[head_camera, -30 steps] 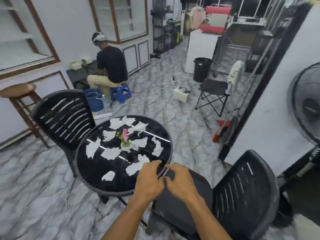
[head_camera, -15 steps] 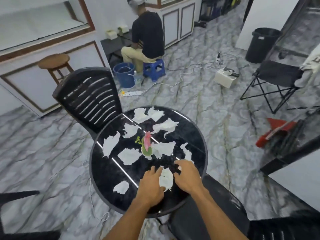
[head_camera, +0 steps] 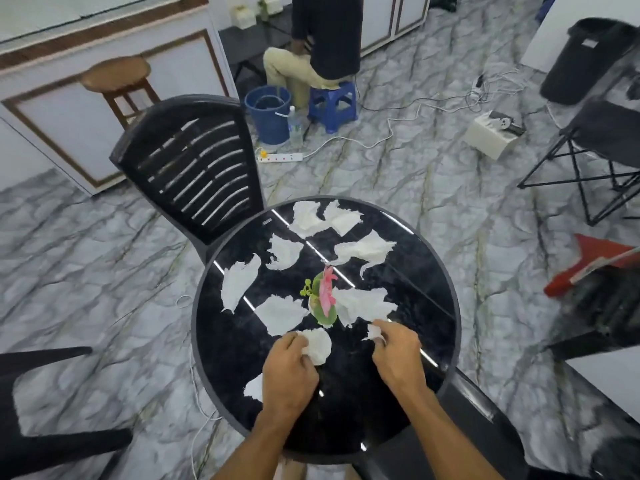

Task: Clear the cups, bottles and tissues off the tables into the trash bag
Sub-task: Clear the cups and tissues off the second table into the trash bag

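While your left hand [head_camera: 289, 370] is bunched round one tissue [head_camera: 318, 345] & your right hand [head_camera: 398, 358] pinches a smaller scrap [head_camera: 373, 332], both at the front of the surface [head_camera: 235, 344], wad them tight, then gather the loose tissues [head_camera: 365, 251] w/o knocking the flower [head_camera: 326, 294].

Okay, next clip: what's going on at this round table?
A person is picking torn tissues off the round black glossy table. The left hand grips a crumpled white tissue, and the right hand pinches a small white tissue scrap in its fingers. Several loose tissue pieces lie spread around the pink flower ornament at the table's centre. No cups or bottles are on this table.
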Action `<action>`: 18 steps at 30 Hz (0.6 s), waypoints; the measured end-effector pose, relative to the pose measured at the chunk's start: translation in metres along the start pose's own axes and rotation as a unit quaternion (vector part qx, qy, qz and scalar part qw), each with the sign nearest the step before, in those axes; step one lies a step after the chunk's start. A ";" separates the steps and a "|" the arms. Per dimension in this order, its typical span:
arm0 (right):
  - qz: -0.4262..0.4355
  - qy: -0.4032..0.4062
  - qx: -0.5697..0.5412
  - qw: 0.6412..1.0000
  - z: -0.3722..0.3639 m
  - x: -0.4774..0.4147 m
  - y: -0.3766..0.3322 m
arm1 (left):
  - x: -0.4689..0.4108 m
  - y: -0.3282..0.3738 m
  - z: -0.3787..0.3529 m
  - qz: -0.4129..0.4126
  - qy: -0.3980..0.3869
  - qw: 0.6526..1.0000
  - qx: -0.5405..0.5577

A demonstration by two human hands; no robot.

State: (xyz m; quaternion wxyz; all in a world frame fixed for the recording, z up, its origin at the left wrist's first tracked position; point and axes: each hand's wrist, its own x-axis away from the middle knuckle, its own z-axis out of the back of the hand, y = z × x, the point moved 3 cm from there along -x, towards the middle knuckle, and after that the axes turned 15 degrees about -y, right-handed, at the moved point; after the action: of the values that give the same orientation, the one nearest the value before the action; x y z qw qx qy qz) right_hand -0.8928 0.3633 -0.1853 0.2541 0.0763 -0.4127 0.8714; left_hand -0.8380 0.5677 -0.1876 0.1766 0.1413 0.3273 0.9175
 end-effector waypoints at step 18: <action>-0.029 0.016 0.029 0.999 -0.092 0.015 -0.043 | -0.064 -0.090 0.075 0.043 -0.050 0.998 0.025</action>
State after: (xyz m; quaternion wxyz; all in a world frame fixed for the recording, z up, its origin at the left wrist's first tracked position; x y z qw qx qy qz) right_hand -0.8764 0.4615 -0.2104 0.2831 0.0815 -0.3810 0.8764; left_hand -0.7315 0.6476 -0.1990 0.1495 0.2050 0.3345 0.9076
